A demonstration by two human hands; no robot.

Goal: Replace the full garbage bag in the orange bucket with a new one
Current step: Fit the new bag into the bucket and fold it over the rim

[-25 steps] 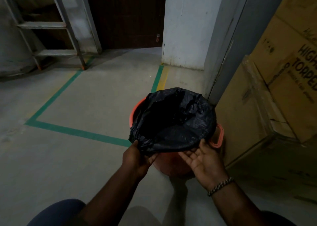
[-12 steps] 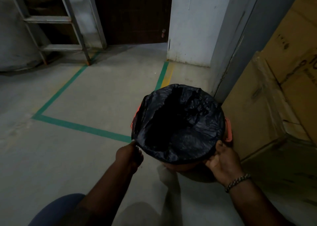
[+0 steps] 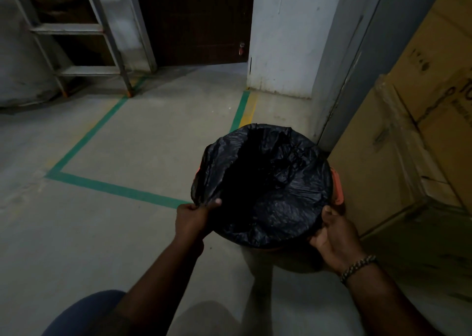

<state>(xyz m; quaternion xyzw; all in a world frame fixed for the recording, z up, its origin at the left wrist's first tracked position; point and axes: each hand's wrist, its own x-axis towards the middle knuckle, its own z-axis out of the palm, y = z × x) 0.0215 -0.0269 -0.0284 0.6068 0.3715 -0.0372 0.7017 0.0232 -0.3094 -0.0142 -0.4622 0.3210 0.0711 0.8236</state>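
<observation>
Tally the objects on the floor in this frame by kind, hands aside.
Black garbage bag: 1
Orange bucket: 1
Cardboard boxes: 2 at least, stacked at the right
Metal ladder: 1
Total: 5

Ladder (image 3: 76, 44), dark door (image 3: 196, 19), cardboard boxes (image 3: 413, 121), green floor tape (image 3: 112, 186).

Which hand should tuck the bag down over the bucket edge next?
Probably the left hand. It already pinches a loose fold of the black bag that stands up at the rim. The right hand sits lower, where the bag already hangs over the orange bucket.
</observation>
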